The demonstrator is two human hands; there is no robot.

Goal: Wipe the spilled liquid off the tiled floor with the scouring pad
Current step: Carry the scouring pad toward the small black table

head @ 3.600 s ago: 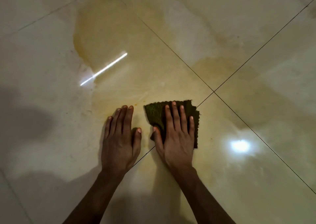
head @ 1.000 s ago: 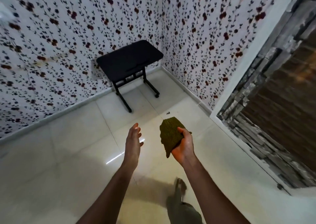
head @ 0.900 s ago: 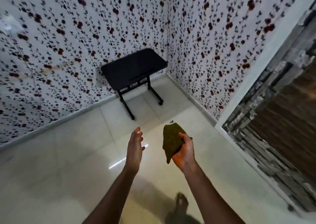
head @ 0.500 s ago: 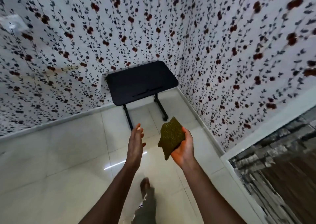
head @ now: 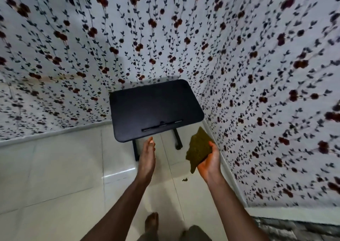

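Right hand [head: 208, 164] has the ragged dark-green scouring pad [head: 197, 149] pinched at one edge, thumb on top, most of it flopping loose in the air over the glossy cream tiled floor [head: 55, 176]. Left hand [head: 147, 157] is empty, fingers straight and together. I'm standing facing the small black folding counter [head: 156, 110] in the corner of the floral wallpaper [head: 257, 75], bare foot [head: 151, 222] on the tile. No spill visible here, so I can't tell if it's gone. My worries: that loose grip dropping or dripping the pad, a green crumb [head: 184, 179] already shed, and slipping on wet tile.
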